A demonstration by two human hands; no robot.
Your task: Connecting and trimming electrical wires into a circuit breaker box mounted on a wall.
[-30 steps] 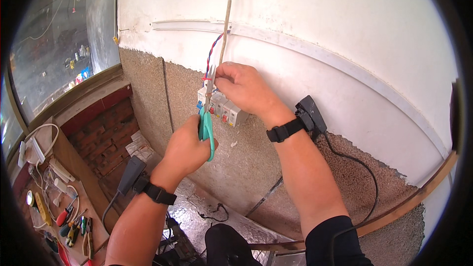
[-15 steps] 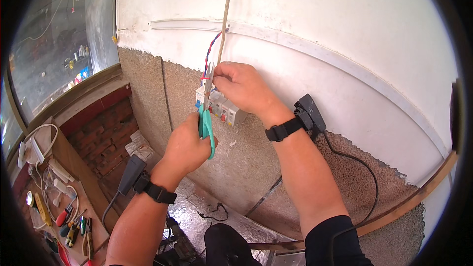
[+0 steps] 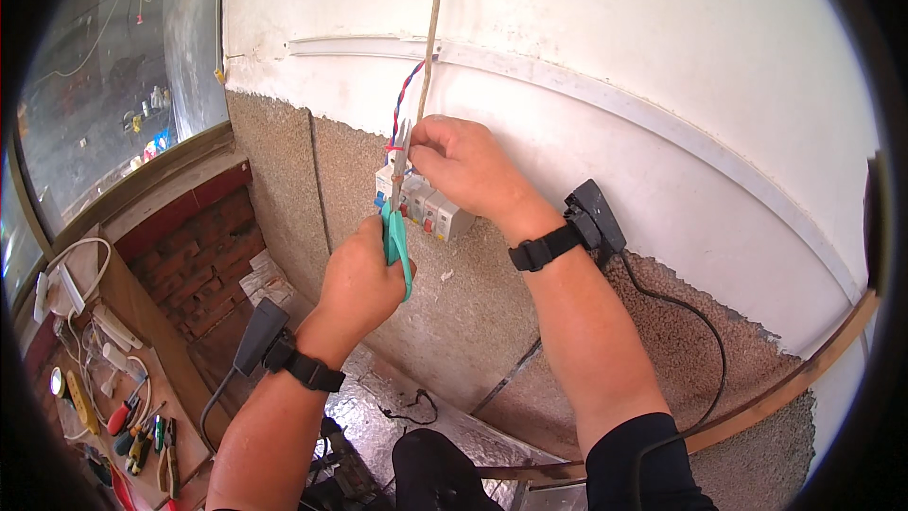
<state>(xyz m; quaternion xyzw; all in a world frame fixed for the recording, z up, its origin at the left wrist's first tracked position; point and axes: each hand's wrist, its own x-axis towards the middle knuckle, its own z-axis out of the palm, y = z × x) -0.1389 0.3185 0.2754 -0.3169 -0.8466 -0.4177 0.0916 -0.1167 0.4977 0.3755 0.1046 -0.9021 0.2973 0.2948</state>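
My left hand [image 3: 364,279] is closed on teal-handled scissors [image 3: 396,241], blades pointing up in front of a row of grey circuit breakers [image 3: 440,216] on the wall. Close to the blade tips, my right hand [image 3: 463,166] is pinched around the lower end of a beige cable [image 3: 430,38]; its fingertips are partly hidden, so the exact grip is hard to see. A twisted red and blue wire [image 3: 405,87] runs beside the cable down to the breakers.
A wooden board [image 3: 184,426] at lower left carries several pliers, screwdrivers and white cords. A window [image 3: 113,95] is at upper left. A plastic trunking strip [image 3: 615,99] crosses the white wall. Foil-like sheeting [image 3: 388,383] lies below, and a wooden rail [image 3: 757,397] runs along the lower right.
Both hands have shifted very slightly up, along with the scissors, compared with a second ago. The grips look the same.
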